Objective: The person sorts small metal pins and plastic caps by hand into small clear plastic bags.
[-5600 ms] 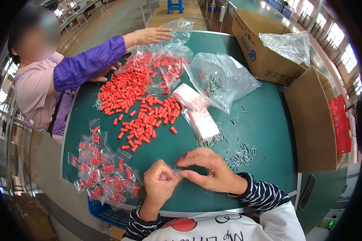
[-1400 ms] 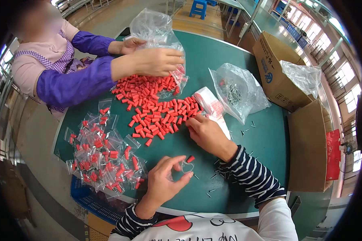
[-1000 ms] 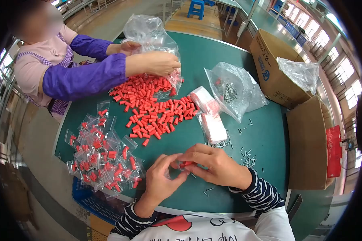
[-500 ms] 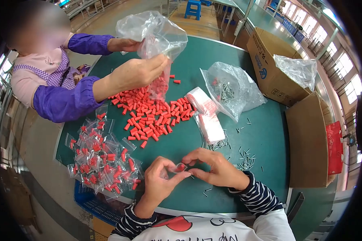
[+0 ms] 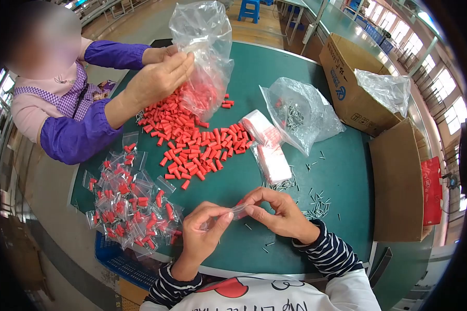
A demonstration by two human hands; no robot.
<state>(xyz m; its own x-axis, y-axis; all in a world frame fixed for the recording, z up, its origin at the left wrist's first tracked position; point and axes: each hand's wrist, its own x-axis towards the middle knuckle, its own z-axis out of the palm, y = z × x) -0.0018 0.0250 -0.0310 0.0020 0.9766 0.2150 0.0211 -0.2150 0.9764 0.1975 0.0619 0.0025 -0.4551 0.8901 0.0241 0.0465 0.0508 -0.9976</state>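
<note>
Between my two hands is a small clear zip bag [image 5: 238, 209] with something red at its far side, partly hidden by my fingers. My left hand [image 5: 202, 234] pinches one end of the bag between thumb and forefinger. The other end is pinched by my right hand [image 5: 276, 213]. Beyond them lies a loose heap of red plastic caps [image 5: 192, 155]. To the left is a pile of filled small bags [image 5: 135, 207], each with red pieces inside. Small screws [image 5: 317, 207] lie scattered beside my right hand, and stacks of flat bags [image 5: 273, 165] rest beyond it.
Across the left corner, a co-worker's hand [image 5: 163, 78] holds a large clear bag [image 5: 205, 31] over the caps. An open plastic bag of screws [image 5: 296, 118] sits at the back right. Cardboard boxes [image 5: 399, 192] line the right edge. A blue crate [image 5: 122, 264] stands below the table's left front.
My fingers have closed along the small bag's edge, and the red piece in it is now less visible. The co-worker's large bag has moved left and is lower, over the heap.
</note>
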